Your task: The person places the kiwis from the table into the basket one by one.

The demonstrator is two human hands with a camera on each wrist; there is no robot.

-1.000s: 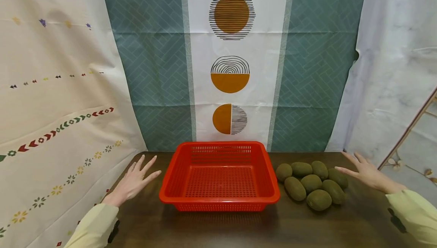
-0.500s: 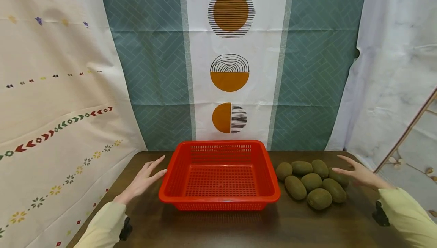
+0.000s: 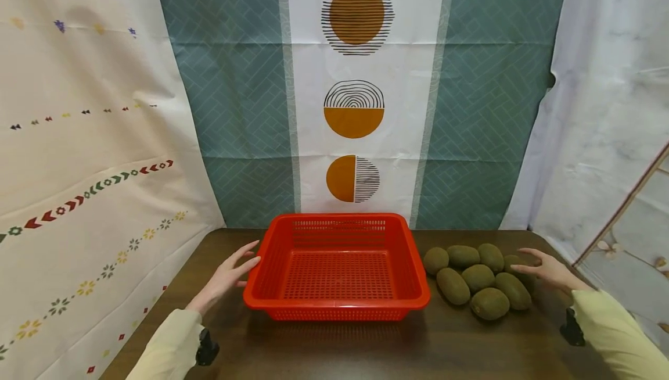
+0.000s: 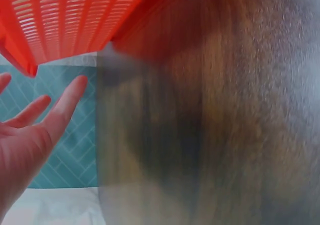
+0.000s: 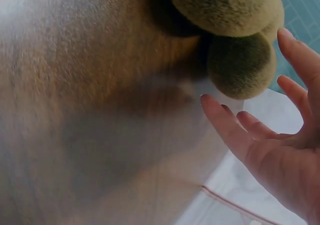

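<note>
A red plastic basket with slotted walls sits upright in the middle of the dark wooden table. My left hand is beside its left rim, fingers spread. In the left wrist view, a gap shows between that hand and the basket. Several brown fuzzy kiwis lie in a cluster to the right of the basket. My right hand hovers at the cluster's right edge, its fingers loosely bent and apart. The right wrist view shows the fingertips close to one kiwi, with nothing held.
Behind the table hangs a green and white cloth with orange circles. A cream patterned cloth is at the left, a white marbled one at the right. Each wrist carries a black device.
My left hand has moved right, up to the basket's rim. My right hand has moved left to the kiwis, its fingers bending more. The basket and kiwis stay in place.
</note>
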